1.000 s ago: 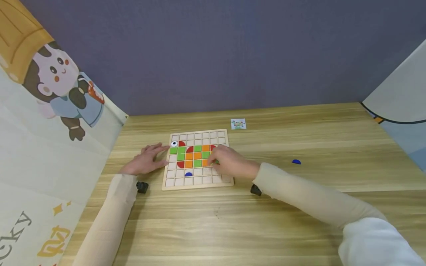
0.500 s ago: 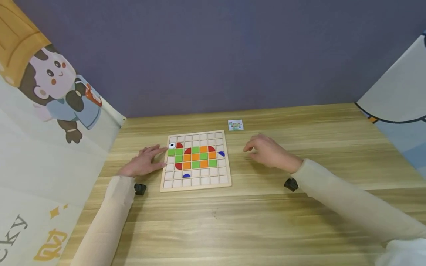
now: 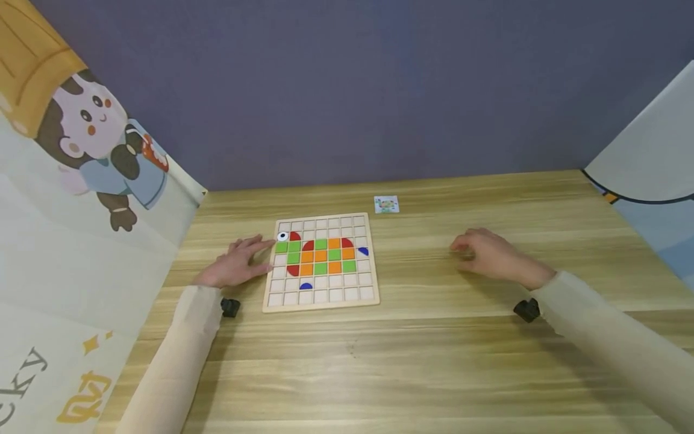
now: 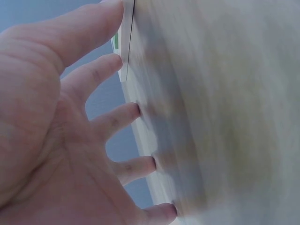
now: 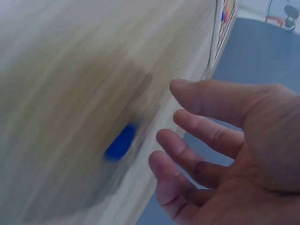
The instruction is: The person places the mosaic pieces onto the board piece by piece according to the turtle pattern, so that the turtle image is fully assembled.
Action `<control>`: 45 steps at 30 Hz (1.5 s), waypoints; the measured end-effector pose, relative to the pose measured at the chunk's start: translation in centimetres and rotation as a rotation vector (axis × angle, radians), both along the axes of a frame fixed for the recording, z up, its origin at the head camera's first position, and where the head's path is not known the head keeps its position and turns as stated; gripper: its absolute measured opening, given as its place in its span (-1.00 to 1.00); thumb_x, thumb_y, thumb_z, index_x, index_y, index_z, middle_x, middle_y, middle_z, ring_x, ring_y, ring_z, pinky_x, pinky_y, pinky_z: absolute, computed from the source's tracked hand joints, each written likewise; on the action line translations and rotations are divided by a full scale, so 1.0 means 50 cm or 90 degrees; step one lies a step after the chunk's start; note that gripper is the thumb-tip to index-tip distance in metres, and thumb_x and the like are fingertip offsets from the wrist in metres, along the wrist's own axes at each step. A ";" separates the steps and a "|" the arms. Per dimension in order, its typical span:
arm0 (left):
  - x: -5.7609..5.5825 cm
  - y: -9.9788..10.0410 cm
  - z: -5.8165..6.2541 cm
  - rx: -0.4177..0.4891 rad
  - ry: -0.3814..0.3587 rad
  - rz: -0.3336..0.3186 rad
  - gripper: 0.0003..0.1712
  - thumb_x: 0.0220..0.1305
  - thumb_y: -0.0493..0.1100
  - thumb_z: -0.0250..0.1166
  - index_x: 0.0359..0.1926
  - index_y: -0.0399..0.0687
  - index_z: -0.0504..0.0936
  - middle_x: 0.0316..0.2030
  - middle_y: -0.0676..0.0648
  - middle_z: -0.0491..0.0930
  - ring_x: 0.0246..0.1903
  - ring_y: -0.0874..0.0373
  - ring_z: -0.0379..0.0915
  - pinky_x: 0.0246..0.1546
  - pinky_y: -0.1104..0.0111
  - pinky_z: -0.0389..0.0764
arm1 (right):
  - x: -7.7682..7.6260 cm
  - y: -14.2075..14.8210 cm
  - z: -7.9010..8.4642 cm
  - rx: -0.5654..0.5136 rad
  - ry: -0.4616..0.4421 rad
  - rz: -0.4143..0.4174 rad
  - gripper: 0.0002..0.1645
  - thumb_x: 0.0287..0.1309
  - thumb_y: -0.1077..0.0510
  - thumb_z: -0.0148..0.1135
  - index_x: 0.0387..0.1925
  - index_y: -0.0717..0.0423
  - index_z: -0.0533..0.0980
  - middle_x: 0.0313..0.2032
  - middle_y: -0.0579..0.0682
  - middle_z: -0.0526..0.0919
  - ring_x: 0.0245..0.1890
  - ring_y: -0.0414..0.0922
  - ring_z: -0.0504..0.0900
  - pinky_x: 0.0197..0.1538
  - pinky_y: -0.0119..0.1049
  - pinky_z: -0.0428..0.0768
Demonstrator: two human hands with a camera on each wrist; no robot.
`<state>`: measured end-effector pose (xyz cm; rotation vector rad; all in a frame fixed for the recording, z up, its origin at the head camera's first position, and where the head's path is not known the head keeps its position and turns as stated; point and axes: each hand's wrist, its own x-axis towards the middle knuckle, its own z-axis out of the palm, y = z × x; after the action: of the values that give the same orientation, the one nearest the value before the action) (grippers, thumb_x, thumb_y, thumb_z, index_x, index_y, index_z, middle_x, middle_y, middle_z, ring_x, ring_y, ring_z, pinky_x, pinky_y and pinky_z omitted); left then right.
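My left hand (image 3: 235,265) lies at the left edge of a square wooden grid board (image 3: 336,295), fingers spread, with thumb and index finger touching the rim. The left wrist view shows its fingers (image 4: 115,117) extended. Green, orange and red tiles (image 3: 321,255) fill part of the grid, with a round eye tile (image 3: 282,236) at upper left. One blue half-circle tile (image 3: 306,286) sits low on the board, another blue tile (image 3: 363,251) at its right. Over the table on the right, my right hand (image 3: 496,259) holds nothing, fingers loosely bent, near a loose blue half-circle tile (image 5: 121,142) hidden from the head view.
A small picture card (image 3: 386,204) lies behind the board's right corner. The wooden table (image 3: 412,361) meets a dark blue-grey wall (image 3: 390,90) at the back. A printed panel (image 3: 70,241) stands along the left side.
My right hand has left the board and moved right across the table to the loose blue tile. A blue tile now shows at the board's right. The left hand has stayed put.
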<state>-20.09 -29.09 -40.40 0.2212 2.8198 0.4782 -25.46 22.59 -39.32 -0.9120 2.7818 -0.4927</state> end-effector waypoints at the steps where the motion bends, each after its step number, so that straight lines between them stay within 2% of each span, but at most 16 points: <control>1: 0.000 0.000 0.001 -0.002 0.000 0.000 -0.21 0.29 0.23 0.13 0.44 0.10 0.14 0.44 -0.26 -0.11 0.32 -0.48 -0.31 0.07 -0.44 -0.05 | 0.002 0.011 -0.002 0.012 -0.004 -0.005 -0.57 0.02 0.21 0.41 -0.04 0.24 0.56 -0.20 0.05 0.57 -0.21 0.05 0.52 -0.10 0.06 0.48; 5: -0.001 0.000 0.002 -0.005 0.000 0.000 -0.20 0.29 0.23 0.14 0.44 0.10 0.15 0.43 -0.26 -0.10 0.32 -0.48 -0.31 0.08 -0.43 -0.05 | 0.007 0.040 -0.010 0.021 -0.026 -0.018 -0.60 0.03 0.25 0.39 -0.05 0.27 0.55 -0.22 0.05 0.56 -0.21 0.05 0.54 -0.11 0.04 0.51; 14: 0.002 -0.001 0.004 -0.002 -0.001 -0.003 -0.21 0.29 0.23 0.14 0.44 0.10 0.14 0.43 -0.27 -0.10 0.32 -0.47 -0.30 0.06 -0.44 -0.03 | 0.007 0.060 -0.022 -0.027 -0.028 -0.033 -0.74 -0.03 0.38 0.37 -0.21 0.25 0.58 -0.36 -0.04 0.60 -0.32 -0.05 0.58 -0.23 -0.07 0.57; 18: 0.003 -0.003 0.002 -0.002 0.003 -0.008 -0.20 0.29 0.23 0.14 0.44 0.09 0.15 0.43 -0.28 -0.09 0.32 -0.48 -0.30 0.06 -0.44 -0.02 | 0.011 0.057 -0.024 -0.053 -0.030 -0.028 -0.81 -0.05 0.42 0.36 -0.33 0.21 0.58 -0.43 -0.08 0.59 -0.39 -0.10 0.57 -0.30 -0.16 0.57; 23: 0.003 -0.002 0.001 -0.001 0.007 -0.009 -0.20 0.29 0.24 0.14 0.44 0.09 0.15 0.43 -0.28 -0.08 0.32 -0.48 -0.29 0.06 -0.44 -0.03 | 0.015 0.032 -0.028 -0.096 -0.001 -0.004 -0.82 -0.08 0.41 0.39 -0.42 0.14 0.61 -0.49 -0.13 0.60 -0.47 -0.19 0.55 -0.40 -0.27 0.56; 27: 0.001 -0.002 0.000 -0.001 0.005 -0.006 -0.20 0.28 0.24 0.14 0.44 0.10 0.15 0.43 -0.27 -0.09 0.32 -0.48 -0.30 0.06 -0.44 -0.03 | 0.019 -0.005 -0.034 -0.116 0.002 0.010 -0.84 -0.07 0.39 0.39 -0.42 0.11 0.63 -0.50 -0.17 0.60 -0.49 -0.25 0.53 -0.42 -0.33 0.54; 30: -0.001 0.000 0.000 -0.001 0.002 -0.002 -0.20 0.28 0.25 0.14 0.44 0.12 0.15 0.43 -0.26 -0.09 0.32 -0.47 -0.30 0.07 -0.43 -0.03 | 0.026 -0.047 -0.036 -0.121 -0.009 0.042 -0.85 -0.04 0.37 0.38 -0.40 0.09 0.64 -0.49 -0.18 0.59 -0.48 -0.27 0.52 -0.41 -0.34 0.53; 36: -0.003 0.001 0.001 -0.002 -0.004 0.001 -0.21 0.29 0.23 0.14 0.45 0.12 0.14 0.44 -0.26 -0.11 0.33 -0.47 -0.33 0.10 -0.42 -0.07 | 0.044 -0.157 -0.028 -0.111 -0.038 0.109 -0.87 0.02 0.31 0.37 -0.40 0.01 0.62 -0.48 -0.24 0.55 -0.47 -0.30 0.47 -0.39 -0.38 0.51; 42: -0.002 0.003 0.005 0.001 -0.002 -0.007 -0.22 0.31 0.20 0.14 0.44 0.08 0.14 0.43 -0.29 -0.10 0.32 -0.48 -0.31 0.06 -0.45 -0.07 | 0.056 -0.274 -0.008 -0.114 -0.080 0.135 -0.88 0.06 0.29 0.35 -0.40 0.00 0.62 -0.46 -0.22 0.54 -0.45 -0.22 0.43 -0.36 -0.36 0.50; 45: -0.002 0.001 0.005 0.003 0.000 -0.010 -0.23 0.31 0.18 0.14 0.44 0.08 0.13 0.43 -0.29 -0.10 0.32 -0.48 -0.31 0.05 -0.46 -0.07 | 0.054 -0.318 -0.011 -0.119 -0.091 0.149 -0.89 0.08 0.28 0.32 -0.41 0.00 0.62 -0.43 -0.22 0.56 -0.43 -0.22 0.45 -0.33 -0.38 0.51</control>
<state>-20.17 -29.04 -40.15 0.2441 2.8152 0.4817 -22.77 6.68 -39.88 -1.1745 2.4909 -0.7548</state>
